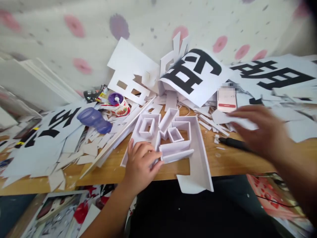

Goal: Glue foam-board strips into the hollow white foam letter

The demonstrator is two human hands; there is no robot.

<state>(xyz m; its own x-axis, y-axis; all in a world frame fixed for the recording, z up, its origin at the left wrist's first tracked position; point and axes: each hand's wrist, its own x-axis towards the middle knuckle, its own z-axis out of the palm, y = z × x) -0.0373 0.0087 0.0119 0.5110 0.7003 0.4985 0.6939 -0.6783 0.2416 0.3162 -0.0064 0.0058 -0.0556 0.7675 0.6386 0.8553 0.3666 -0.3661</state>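
Observation:
A white foam-board character with raised walls lies on the wooden table in front of me, its lower right part jutting past the front edge. My left hand is closed on its lower left part, thumb and index finger at the end of a standing white strip. To the right, my right hand is in the air and smeared by motion. Its thumb and index finger are slightly apart, around a white piece; whether they grip it cannot be told. A black pen-like tool lies beneath this hand.
Behind stand cut white boards and a curved sheet with a black character. A phone, a purple bottle and a food cup are among scraps. A long white strip slants left of the character.

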